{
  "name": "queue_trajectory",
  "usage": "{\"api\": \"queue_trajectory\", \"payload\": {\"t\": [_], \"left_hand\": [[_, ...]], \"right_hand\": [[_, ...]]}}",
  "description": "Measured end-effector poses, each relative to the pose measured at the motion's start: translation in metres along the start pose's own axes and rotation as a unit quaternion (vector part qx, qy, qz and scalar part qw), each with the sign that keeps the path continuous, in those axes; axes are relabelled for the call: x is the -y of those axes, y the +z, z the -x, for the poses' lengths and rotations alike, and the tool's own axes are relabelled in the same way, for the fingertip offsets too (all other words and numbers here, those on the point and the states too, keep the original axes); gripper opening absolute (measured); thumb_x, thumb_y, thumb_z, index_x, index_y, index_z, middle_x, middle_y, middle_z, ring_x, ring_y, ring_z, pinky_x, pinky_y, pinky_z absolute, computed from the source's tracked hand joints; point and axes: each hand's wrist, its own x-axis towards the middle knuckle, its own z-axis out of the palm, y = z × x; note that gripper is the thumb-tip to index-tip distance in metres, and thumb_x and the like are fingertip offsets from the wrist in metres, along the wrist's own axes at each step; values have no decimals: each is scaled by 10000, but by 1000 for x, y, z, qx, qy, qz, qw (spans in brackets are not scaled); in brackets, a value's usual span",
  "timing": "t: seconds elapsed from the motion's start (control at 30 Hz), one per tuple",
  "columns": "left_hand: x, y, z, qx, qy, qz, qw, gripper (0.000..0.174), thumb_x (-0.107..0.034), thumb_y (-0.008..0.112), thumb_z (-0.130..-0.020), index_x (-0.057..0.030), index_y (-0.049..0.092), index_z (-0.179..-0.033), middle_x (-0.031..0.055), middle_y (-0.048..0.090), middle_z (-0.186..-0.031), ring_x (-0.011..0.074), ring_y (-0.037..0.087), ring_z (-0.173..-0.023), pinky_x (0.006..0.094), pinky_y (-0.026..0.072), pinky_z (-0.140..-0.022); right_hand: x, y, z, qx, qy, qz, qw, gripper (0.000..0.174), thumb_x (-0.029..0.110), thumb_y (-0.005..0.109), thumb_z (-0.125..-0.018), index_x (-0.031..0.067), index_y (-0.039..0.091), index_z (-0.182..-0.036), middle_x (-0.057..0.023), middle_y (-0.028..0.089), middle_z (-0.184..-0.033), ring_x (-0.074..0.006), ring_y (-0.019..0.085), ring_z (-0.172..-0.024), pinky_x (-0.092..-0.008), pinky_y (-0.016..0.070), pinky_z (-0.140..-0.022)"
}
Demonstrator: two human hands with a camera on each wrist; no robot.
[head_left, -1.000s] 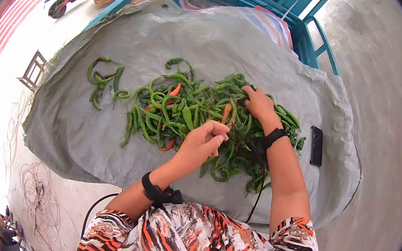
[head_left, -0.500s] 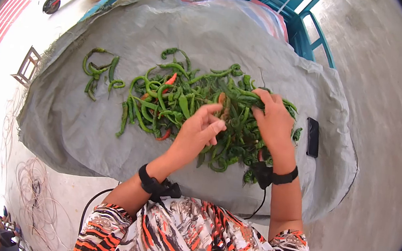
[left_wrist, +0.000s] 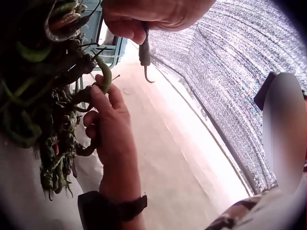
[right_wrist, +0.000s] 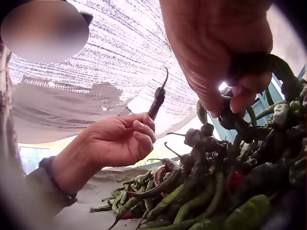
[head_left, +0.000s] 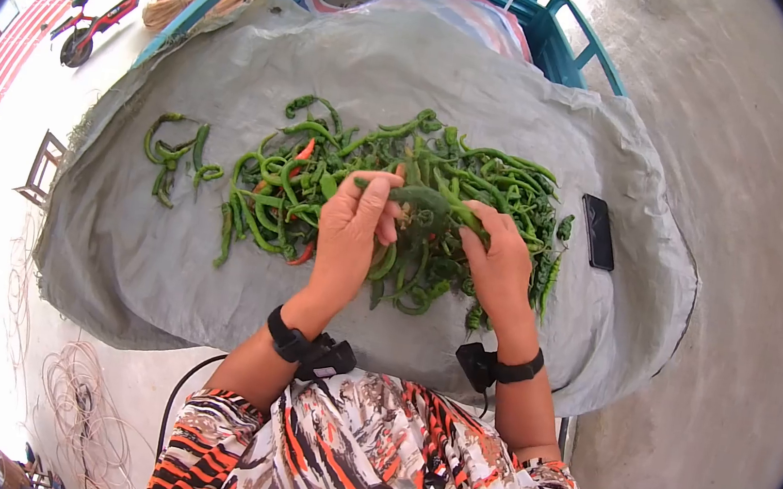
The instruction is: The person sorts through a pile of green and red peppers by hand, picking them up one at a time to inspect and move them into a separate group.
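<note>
Over the heap of green chili peppers (head_left: pixel 516 187), my left hand (head_left: pixel 346 244) pinches a green chili pepper (right_wrist: pixel 157 100) between thumb and fingers. Its thin stem sticks out past the fingertips in both wrist views. To the right, my right hand (head_left: pixel 504 268) grips a curved green chili pepper (left_wrist: pixel 104 74), thumb against fingers. The two hands face each other at the heap's near side, with the held peppers between them. A few red peppers (head_left: pixel 305 149) show among the green ones.
A small separate group of green peppers (head_left: pixel 168 154) lies on the left of the grey sheet (head_left: pixel 135 262). A black phone (head_left: pixel 598 233) rests at the right. Behind is a blue cart bed (head_left: pixel 573 42); a stool (head_left: pixel 42 167) stands at left.
My right hand has come back from the heap's far right side toward me and the left hand, now with a pepper. My left hand has shifted left and holds a pepper.
</note>
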Motion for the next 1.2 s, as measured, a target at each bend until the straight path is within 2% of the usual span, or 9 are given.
{"api": "queue_trajectory", "payload": {"t": [0.17, 0.27, 0.4, 0.47, 0.6, 0.73, 0.87, 1.03, 1.2], "left_hand": [[-10, -6, -10, -51, 42, 8, 998, 353, -253, 520, -1022, -49, 508, -1311, 50, 607, -877, 48, 514, -617, 209, 441, -552], [-8, -9, -13, -100, 62, -31, 993, 449, -189, 575, -985, -56, 446, -1394, 72, 571, -983, 59, 518, -625, 211, 452, -566], [1, -4, -6, -39, 59, -161, 984, 590, -102, 675, -892, -66, 428, -1427, 108, 484, -1151, 72, 541, -676, 217, 477, -605], [3, 6, 0, 0, 132, -287, 949, 610, -75, 712, -853, -64, 456, -1406, 120, 451, -1207, 78, 552, -713, 218, 486, -624], [5, 17, 5, 69, 174, -246, 951, 516, -149, 705, -887, -61, 510, -1356, 101, 411, -1267, 99, 577, -825, 238, 489, -681], [12, 11, 3, 138, 72, -213, 965, 239, -134, 624, -953, -14, 590, -1156, 54, 580, -1038, 92, 585, -752, 221, 481, -635], [-9, 7, 0, 35, -1, -24, 999, 111, -97, 582, -976, -17, 580, -1053, 39, 621, -832, 92, 594, -693, 226, 489, -611], [-16, -3, -11, -8, 52, 2, 999, 104, -74, 563, -981, -18, 572, -1068, 41, 625, -896, 86, 613, -745, 222, 500, -638], [-6, 6, -3, 66, -4, -54, 996, 112, -69, 564, -975, -35, 584, -1080, 19, 631, -905, 72, 604, -759, 213, 477, -655]], "right_hand": [[3, -3, 7, -11, 88, -146, 985, 310, 127, 624, -908, 89, 624, -1216, -65, 628, -1024, -173, 592, -733, -305, 484, -669], [-8, 2, 11, -71, 76, -227, 968, 304, 132, 620, -943, 42, 611, -1233, 29, 589, -890, -25, 471, -593, -195, 403, -498], [9, -14, 14, -18, 151, -284, 947, 277, 74, 639, -911, 33, 635, -1185, -27, 621, -929, -87, 530, -712, -255, 449, -613], [12, -16, 14, -15, 69, -219, 973, 267, 66, 644, -901, 46, 649, -1167, -39, 626, -924, -110, 543, -710, -260, 457, -615], [21, -15, 12, -2, -16, -185, 983, 263, 39, 654, -874, 83, 677, -1132, -58, 632, -931, -153, 568, -718, -264, 474, -633], [23, -11, 14, 44, -47, -143, 988, 365, 25, 670, -844, 137, 655, -1191, -58, 634, -959, -158, 597, -735, -270, 487, -638], [18, -3, 15, 7, 57, -189, 980, 495, 32, 675, -809, 151, 585, -1280, -66, 635, -889, -154, 575, -643, -279, 489, -620], [9, -4, 12, -5, 112, -139, 984, 523, 122, 703, -803, 127, 555, -1304, -86, 644, -854, -155, 575, -633, -287, 463, -588], [14, -6, 8, -61, 145, -191, 969, 475, 154, 698, -846, 92, 556, -1294, -55, 606, -832, -102, 542, -647, -266, 446, -578]]}}
